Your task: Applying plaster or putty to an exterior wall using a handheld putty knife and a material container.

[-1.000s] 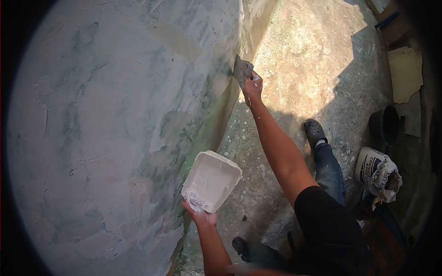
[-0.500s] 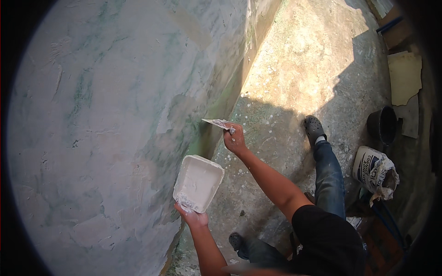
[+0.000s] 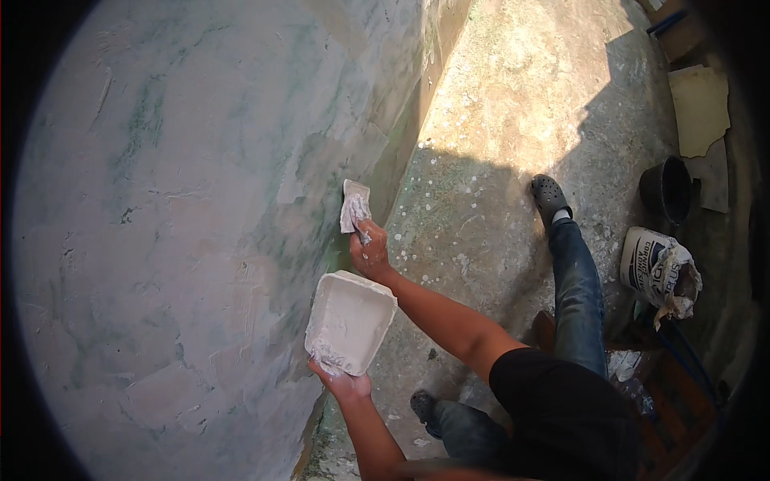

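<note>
My left hand [image 3: 346,386] grips the lower end of a white rectangular tray [image 3: 380,330], its fingers hidden beneath. White paste coats the inside, thickest near my thumb. Beyond the tray, my right hand [image 3: 370,253] is closed around the handle of a putty knife [image 3: 354,208]. Its flat blade, smeared with white paste, is against or very near the lower part of the wall [image 3: 192,240]; I cannot tell if it touches. Patchy white and greenish-grey filler covers this wall. Flecks of paste cling to my right fingers.
The concrete floor [image 3: 473,216] is spattered with white drops and sunlit farther off. My feet wear dark clogs [image 3: 549,197]. On the right stand a black bucket [image 3: 666,191] and an open bag [image 3: 654,268], near a pale torn board [image 3: 699,111] and a brown wooden piece [image 3: 670,421].
My right hand has moved left and turned the putty knife, bringing its blade to the wall with its face showing. The tray has shifted slightly right.
</note>
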Demonstrator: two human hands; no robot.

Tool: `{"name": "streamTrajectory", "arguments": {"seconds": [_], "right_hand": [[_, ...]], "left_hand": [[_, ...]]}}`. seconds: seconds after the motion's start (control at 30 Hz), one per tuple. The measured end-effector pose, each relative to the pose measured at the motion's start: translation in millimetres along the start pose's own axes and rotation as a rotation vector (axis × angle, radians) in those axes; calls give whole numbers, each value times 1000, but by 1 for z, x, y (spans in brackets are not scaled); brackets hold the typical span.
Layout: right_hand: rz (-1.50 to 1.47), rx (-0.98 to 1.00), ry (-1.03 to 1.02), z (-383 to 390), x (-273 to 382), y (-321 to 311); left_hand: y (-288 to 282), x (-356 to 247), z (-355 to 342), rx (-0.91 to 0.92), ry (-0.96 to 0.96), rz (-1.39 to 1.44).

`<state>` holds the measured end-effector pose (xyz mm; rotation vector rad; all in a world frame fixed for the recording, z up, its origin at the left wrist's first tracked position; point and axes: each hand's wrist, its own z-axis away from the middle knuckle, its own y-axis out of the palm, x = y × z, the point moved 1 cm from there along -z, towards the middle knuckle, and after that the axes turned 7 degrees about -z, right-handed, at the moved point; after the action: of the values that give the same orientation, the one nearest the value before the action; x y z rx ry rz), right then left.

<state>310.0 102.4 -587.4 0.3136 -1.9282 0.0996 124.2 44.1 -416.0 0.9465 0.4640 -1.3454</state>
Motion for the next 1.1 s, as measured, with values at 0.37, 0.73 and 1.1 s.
{"name": "streamTrajectory", "arguments": {"seconds": [0.37,0.73,1.1], "right_hand": [[43,-208,453,-179,-32,-79],[113,48,-121,-34,-10,-56],[157,-162,376,-155,-45,-49]], "left_hand": [[6,4,4,-26,26,9],[20,6,-1,-26,5,-19],[22,8,9,-42,13,-2]]}}
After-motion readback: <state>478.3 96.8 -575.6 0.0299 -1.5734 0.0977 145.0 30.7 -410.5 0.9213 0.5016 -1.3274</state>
